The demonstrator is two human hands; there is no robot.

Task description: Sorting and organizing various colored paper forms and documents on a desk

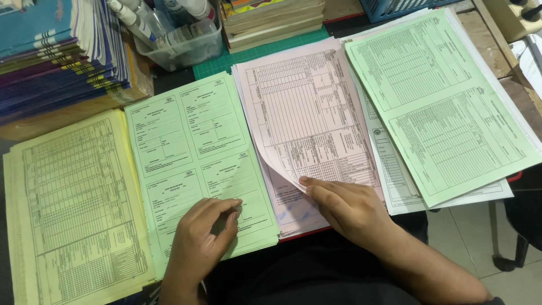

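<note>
Four stacks of printed forms lie side by side on the desk. My left hand (202,240) rests on the lower part of the green form stack (192,141), thumb and fingers curled on the top sheet. My right hand (344,206) pinches the lower left corner of the top pink sheet (307,113) and lifts it off the pink stack, so the corner curls up. A yellow form stack (73,209) lies at the far left. A larger green sheet (440,101) tops a white pile at the right.
A pile of blue and purple folders (51,51) sits at the back left. A clear plastic tub (180,39) with bottles stands behind the green stack, books (274,20) beside it, on a green cutting mat (226,65). Tiled floor (480,243) shows at the lower right.
</note>
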